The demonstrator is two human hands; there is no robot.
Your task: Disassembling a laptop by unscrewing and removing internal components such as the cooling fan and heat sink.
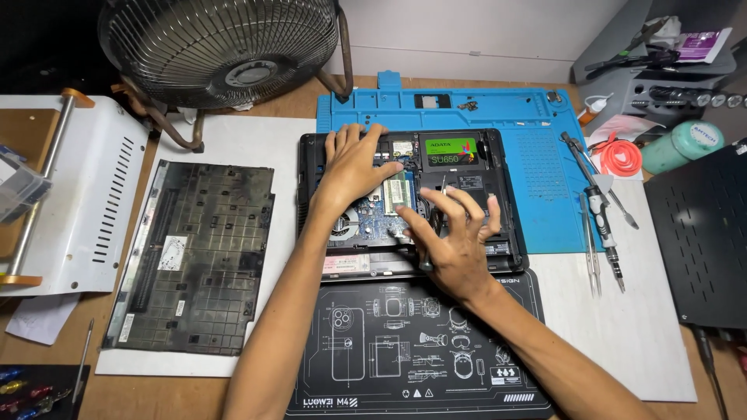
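An opened black laptop (pixel 506 233) lies bottom-up on a blue work mat (pixel 537 124), its circuit board, fan and a green-labelled drive (pixel 450 150) exposed. My left hand (pixel 354 165) rests flat on the upper left of the laptop's inside, fingers spread. My right hand (pixel 451 237) hovers over the middle of the board with fingers splayed, a thin screwdriver (pixel 436 214) held upright between thumb and palm, its tip on the board. The memory module (pixel 395 187) sits between both hands.
The removed bottom cover (pixel 194 257) lies on a white sheet at left. A black printed mat (pixel 420 350) sits in front of the laptop. Screwdrivers and tweezers (pixel 599 225) lie right. A fan (pixel 226 47) stands behind; a black box (pixel 700 233) is far right.
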